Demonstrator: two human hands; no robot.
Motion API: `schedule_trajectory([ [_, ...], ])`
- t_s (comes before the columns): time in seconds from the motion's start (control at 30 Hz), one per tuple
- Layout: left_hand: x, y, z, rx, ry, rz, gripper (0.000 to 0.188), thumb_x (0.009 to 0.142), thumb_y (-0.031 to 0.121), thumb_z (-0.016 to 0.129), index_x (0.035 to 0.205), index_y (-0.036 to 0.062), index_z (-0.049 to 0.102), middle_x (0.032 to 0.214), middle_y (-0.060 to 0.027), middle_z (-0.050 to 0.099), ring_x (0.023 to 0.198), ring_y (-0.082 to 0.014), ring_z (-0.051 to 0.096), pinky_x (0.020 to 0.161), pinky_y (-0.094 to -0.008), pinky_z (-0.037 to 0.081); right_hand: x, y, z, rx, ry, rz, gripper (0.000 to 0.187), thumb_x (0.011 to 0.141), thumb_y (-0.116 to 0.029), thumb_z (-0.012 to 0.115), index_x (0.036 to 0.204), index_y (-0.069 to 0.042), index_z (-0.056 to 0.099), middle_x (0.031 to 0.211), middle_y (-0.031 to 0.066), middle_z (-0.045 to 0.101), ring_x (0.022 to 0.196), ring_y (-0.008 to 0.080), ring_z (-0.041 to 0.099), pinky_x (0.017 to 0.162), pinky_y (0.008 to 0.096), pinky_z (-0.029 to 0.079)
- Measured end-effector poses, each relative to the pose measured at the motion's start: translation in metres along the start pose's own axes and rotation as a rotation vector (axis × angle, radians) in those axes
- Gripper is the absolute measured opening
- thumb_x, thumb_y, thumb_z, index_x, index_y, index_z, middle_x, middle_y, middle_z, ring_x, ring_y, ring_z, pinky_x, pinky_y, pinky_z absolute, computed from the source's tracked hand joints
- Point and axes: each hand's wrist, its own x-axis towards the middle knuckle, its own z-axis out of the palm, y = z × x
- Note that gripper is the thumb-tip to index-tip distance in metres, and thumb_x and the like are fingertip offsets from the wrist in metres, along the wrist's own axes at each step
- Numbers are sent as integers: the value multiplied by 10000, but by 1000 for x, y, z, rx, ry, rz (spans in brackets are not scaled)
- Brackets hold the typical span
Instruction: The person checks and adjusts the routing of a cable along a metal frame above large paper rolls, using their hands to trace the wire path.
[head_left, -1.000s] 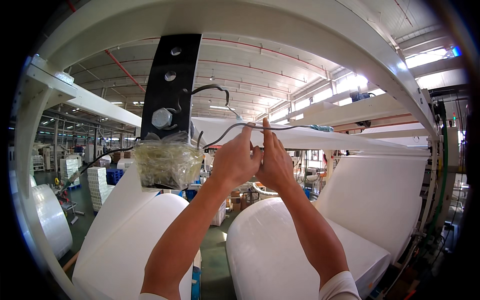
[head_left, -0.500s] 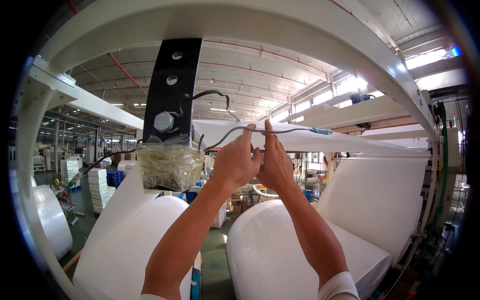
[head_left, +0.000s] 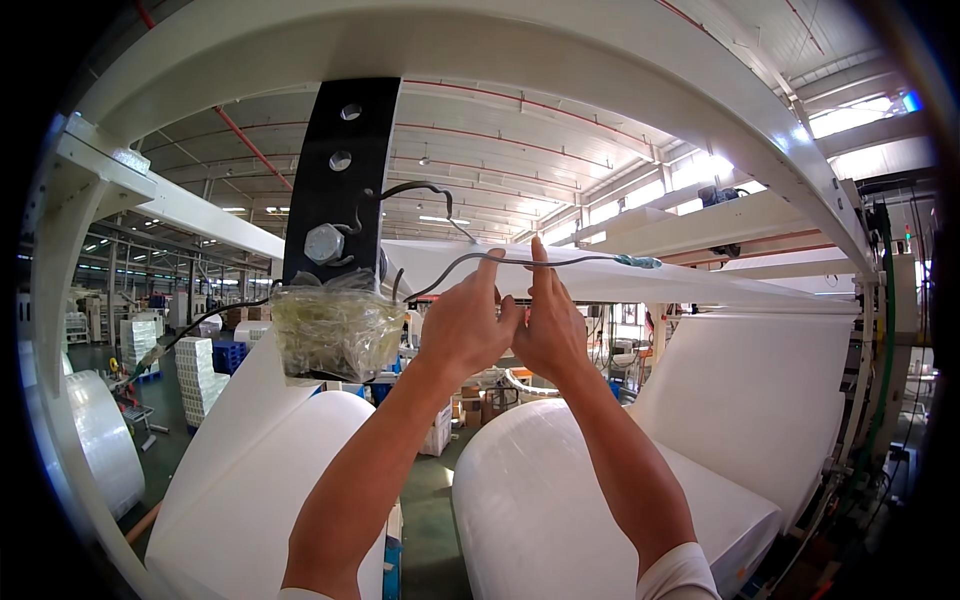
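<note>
My left hand (head_left: 463, 325) and my right hand (head_left: 551, 327) are raised close together in the middle, thumbs nearly meeting. On each, the index finger points up and looks stretched out; the other fingers are partly hidden. The fingertips reach a white sheet-covered bar (head_left: 430, 262), though contact is hard to make out. A thin dark wire (head_left: 462, 262) runs across both index fingers, ending at the right in a greenish taped tip (head_left: 637, 261). Left of my hands hangs a black metal bracket (head_left: 330, 190) with a bolt (head_left: 324, 243). A clear-plastic-wrapped block (head_left: 336, 330) sits at its lower end.
Large white rolls (head_left: 540, 480) stand below, on either side of my forearms. A broad white sheet (head_left: 745, 400) slopes down at the right. A cream frame beam (head_left: 560, 50) arches overhead. Stacked white packs (head_left: 195, 375) and blue pallets (head_left: 230, 355) stand farther off on the left.
Both hands stay almost in place beside the wire; the left has shifted very slightly left. The bracket and wire also appear slightly farther left in view.
</note>
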Motion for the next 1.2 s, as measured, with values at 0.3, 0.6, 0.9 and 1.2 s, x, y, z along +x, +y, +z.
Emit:
schedule_trajectory([
  [0.3,0,0,1,-22,-5,14,585,902,221,610,1423,26,431,907,-128,699,827,-331,683,759,-432,530,-15,12,-4,109,102,-43,753,804,-24,633,1486,-2,313,1221,210,596,1011,359,641,787,435,547],
  [0.6,26,-1,28,-663,100,-140,449,978,306,578,1256,-46,575,830,-139,730,685,-174,703,580,-300,522,4,13,-5,464,252,88,491,930,-58,553,1415,-23,480,860,146,733,748,266,721,730,376,571],
  [0.9,30,19,25,-768,108,-308,512,1031,403,508,937,-69,683,708,-117,720,556,-191,709,495,-289,538,3,16,-14,386,145,135,471,924,-81,519,1392,-35,518,823,179,714,720,324,695,713,428,533],
  [1.2,30,14,23,-668,158,-216,507,1026,400,525,974,-78,684,683,-105,714,563,-199,711,524,-296,542,4,18,-10,434,113,121,486,909,-42,518,1395,-31,511,850,174,722,722,318,694,719,419,536],
])
